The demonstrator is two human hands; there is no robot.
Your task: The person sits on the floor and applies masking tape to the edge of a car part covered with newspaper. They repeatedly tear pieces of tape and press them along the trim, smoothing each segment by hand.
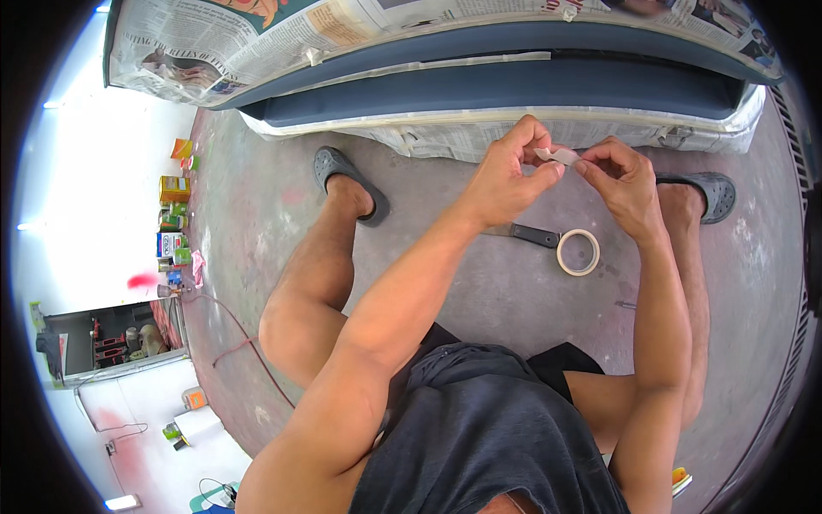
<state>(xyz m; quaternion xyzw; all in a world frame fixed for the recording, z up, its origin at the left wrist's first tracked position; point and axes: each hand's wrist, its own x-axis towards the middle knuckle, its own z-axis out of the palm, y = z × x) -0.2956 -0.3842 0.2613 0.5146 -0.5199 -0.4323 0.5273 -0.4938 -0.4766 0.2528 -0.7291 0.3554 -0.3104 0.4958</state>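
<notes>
A short strip of pale masking tape stretches between my two hands in front of a dark blue vehicle body panel. My left hand pinches around its left end with thumb and fingers. At the other end, my right hand grips the strip between thumb and forefinger. Below them on the floor lies a roll of masking tape, flat on its side. The black handle of a scraper points at the roll and nearly touches it; part of its metal blade is behind my left forearm.
Newspaper and taped sheeting cover the body around the bare blue panel. My feet in grey clogs stand apart on the concrete floor. Several paint cans line the left wall, near a thin red hose. A floor grate runs along the right.
</notes>
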